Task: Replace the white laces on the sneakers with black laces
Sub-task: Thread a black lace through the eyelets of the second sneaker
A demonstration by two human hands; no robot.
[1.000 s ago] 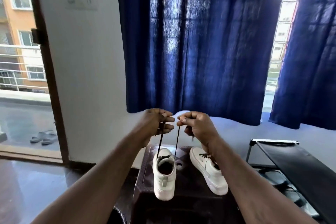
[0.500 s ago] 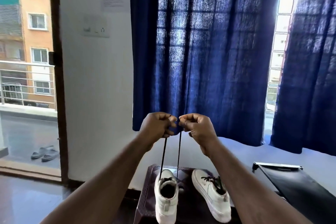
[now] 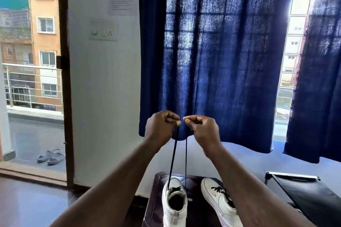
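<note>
Two white sneakers stand on a dark brown stool point(image 3: 156, 199). The left sneaker point(image 3: 174, 204) has a black lace point(image 3: 172, 158) whose two ends run taut straight up from its top eyelets. My left hand point(image 3: 161, 127) pinches one end and my right hand point(image 3: 202, 129) pinches the other, both raised high and almost touching in front of the blue curtain. The right sneaker point(image 3: 218, 201) lies angled beside it, laced in black, partly hidden by my right forearm.
A black folding table point(image 3: 304, 191) stands at the right. Blue curtains point(image 3: 212, 61) hang behind. An open doorway on the left leads to a balcony with grey slippers point(image 3: 50, 156). A white wall with a switch plate point(image 3: 103, 30) stands between.
Both hands have risen with the lace ends, pulling them longer and tighter above the left sneaker. The view has tilted upward, so the sneakers sit lower in frame.
</note>
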